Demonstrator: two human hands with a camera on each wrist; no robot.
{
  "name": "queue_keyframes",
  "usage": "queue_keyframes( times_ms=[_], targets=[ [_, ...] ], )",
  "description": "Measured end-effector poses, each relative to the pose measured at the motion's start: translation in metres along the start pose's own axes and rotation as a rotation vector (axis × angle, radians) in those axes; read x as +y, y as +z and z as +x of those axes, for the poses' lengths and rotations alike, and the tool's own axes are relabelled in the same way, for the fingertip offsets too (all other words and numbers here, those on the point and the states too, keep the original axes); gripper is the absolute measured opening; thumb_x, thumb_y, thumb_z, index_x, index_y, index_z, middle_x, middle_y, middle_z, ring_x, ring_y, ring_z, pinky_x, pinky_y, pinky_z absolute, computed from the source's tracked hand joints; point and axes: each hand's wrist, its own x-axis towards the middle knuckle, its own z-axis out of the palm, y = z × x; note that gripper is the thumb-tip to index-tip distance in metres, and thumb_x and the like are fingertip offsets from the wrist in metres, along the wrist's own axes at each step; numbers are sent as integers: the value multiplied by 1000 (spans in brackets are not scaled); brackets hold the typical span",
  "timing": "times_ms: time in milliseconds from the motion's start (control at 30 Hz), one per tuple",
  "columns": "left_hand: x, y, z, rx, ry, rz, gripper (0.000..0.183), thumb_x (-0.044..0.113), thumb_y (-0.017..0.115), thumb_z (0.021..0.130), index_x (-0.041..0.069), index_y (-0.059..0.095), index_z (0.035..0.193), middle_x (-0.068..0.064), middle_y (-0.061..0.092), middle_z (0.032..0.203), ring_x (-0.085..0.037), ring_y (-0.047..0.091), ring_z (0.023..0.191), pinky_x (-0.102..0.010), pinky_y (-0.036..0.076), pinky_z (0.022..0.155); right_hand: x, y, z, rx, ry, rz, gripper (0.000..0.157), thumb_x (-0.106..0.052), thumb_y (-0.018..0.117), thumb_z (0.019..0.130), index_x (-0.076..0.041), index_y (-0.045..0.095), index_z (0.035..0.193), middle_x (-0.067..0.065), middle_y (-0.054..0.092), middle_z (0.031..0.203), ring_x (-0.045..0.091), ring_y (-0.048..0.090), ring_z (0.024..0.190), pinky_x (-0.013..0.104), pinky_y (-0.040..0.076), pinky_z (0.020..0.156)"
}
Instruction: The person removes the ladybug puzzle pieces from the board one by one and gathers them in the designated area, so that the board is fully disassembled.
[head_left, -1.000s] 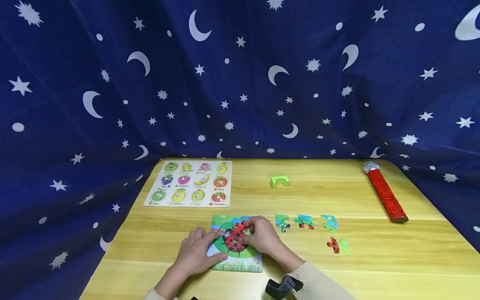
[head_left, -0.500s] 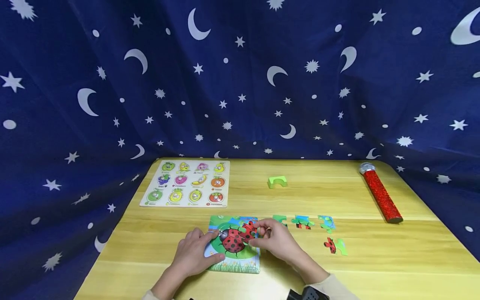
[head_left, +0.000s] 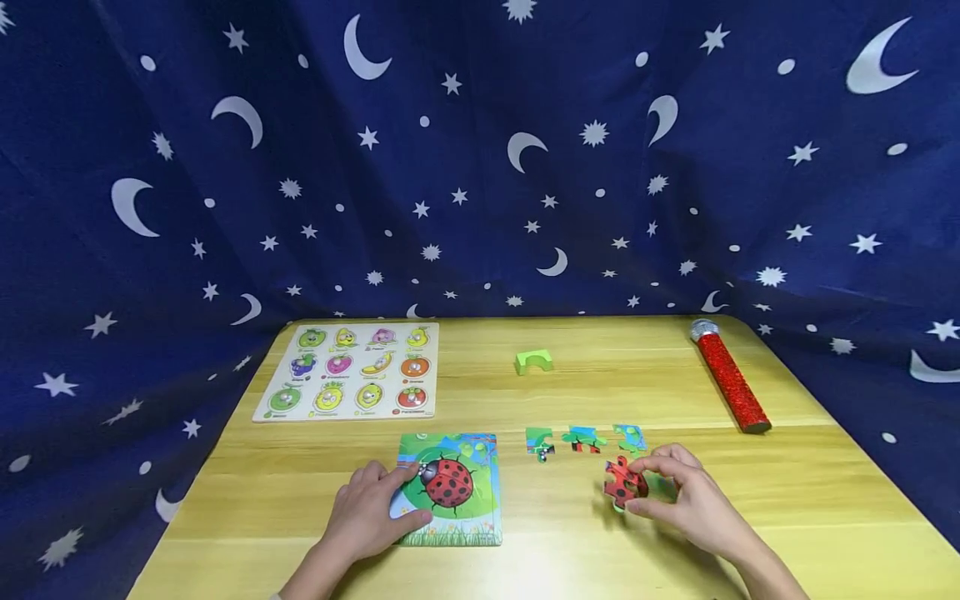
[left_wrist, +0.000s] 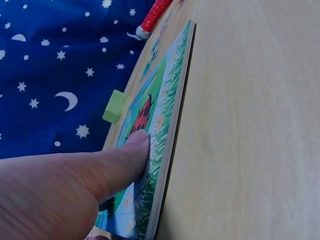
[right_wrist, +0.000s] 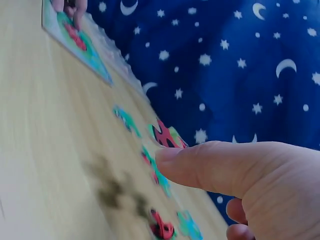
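My left hand rests on the left side of a ladybug puzzle board, thumb and index finger stretched over its picture. In the left wrist view, the thumb lies across the board's surface. Off to the right, my right hand pinches a red and green jigsaw piece between thumb and fingers, raised above the table. The right wrist view shows this held piece partly behind the thumb. Another red ladybug piece lies on the table below, mostly covered by the hand in the head view.
Three loose jigsaw pieces lie in a row right of the board. Behind stand a white fruit peg puzzle and a green arch block. A red glittery microphone lies far right. Blue starry cloth hangs behind the table.
My right hand has lifted the red piece off the ladybug board and carried it right, over the loose pieces. The left hand stays on the board. The head view has shifted slightly.
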Motion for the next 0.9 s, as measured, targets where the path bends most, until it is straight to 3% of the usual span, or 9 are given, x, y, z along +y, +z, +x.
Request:
queue_keyframes(
  times_ms=[367, 667, 900],
  targets=[
    [-2, 2, -2, 10, -6, -12, 71, 58, 79, 72, 23, 64, 132, 3, 45, 90, -14, 36, 82, -31, 30, 71, 11, 6, 5, -88, -45, -55, 38, -33, 88, 69, -27, 71, 103, -11, 54, 99, -2, 43, 95, 23, 43, 81],
    [-1, 6, -3, 4, 6, -10, 72, 59, 78, 72, 25, 62, 134, 3, 43, 89, -14, 34, 81, -31, 28, 71, 14, 10, 16, -165, -55, -63, 39, -38, 87, 69, -23, 71, 101, -10, 54, 94, 2, 44, 89, 23, 40, 74],
    [-4, 5, -3, 21, 12, -1, 72, 59, 77, 73, 25, 62, 134, 3, 44, 90, -14, 34, 81, -31, 29, 70, 16, 15, 24, -178, -118, -38, 38, -34, 87, 70, -21, 71, 101, -8, 52, 91, 3, 41, 82, 21, 34, 68]
  ],
)
